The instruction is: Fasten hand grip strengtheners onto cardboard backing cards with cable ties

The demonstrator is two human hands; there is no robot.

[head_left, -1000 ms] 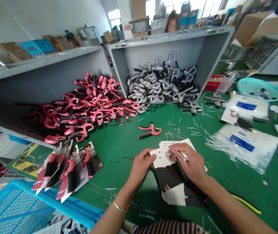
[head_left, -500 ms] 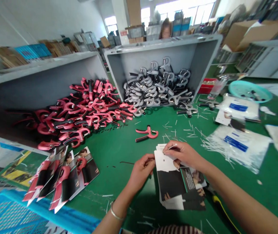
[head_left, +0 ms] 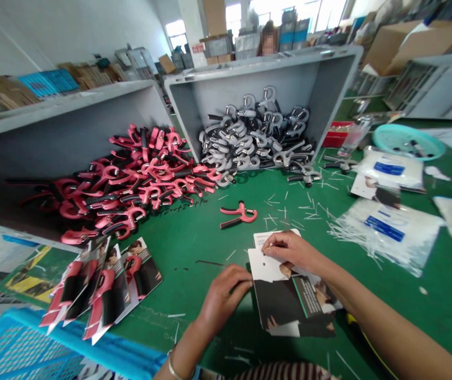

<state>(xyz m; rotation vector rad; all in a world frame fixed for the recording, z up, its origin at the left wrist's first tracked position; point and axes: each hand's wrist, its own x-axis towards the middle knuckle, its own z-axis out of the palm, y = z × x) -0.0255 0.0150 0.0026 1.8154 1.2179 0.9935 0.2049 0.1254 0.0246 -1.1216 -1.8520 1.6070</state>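
Observation:
Printed cards [head_left: 279, 295] lie in a loose stack on the green table. My right hand [head_left: 289, 250] is pinched at the white top of the upper card, near its small holes. My left hand [head_left: 228, 293] has curled fingers touching the card's left edge. Whether it grips the card is hard to tell. Beyond the cards lies a single red hand grip [head_left: 238, 215]. Several carded red hand grips [head_left: 105, 295] rest at the left, near a blue basket.
Two grey bins stand behind, with red hand grips [head_left: 154, 174] and grey hand grips [head_left: 250, 137]. White ties [head_left: 352, 232], plastic bags [head_left: 392, 224] and a turquoise plate [head_left: 408, 141] are at the right. Yellow-handled pliers [head_left: 368, 345] lie beside my right forearm. A person is behind the bins.
The upper card has shifted slightly toward me and left, showing more of the card beneath at the top. My right hand moved slightly left with it; my left hand shifted a little down.

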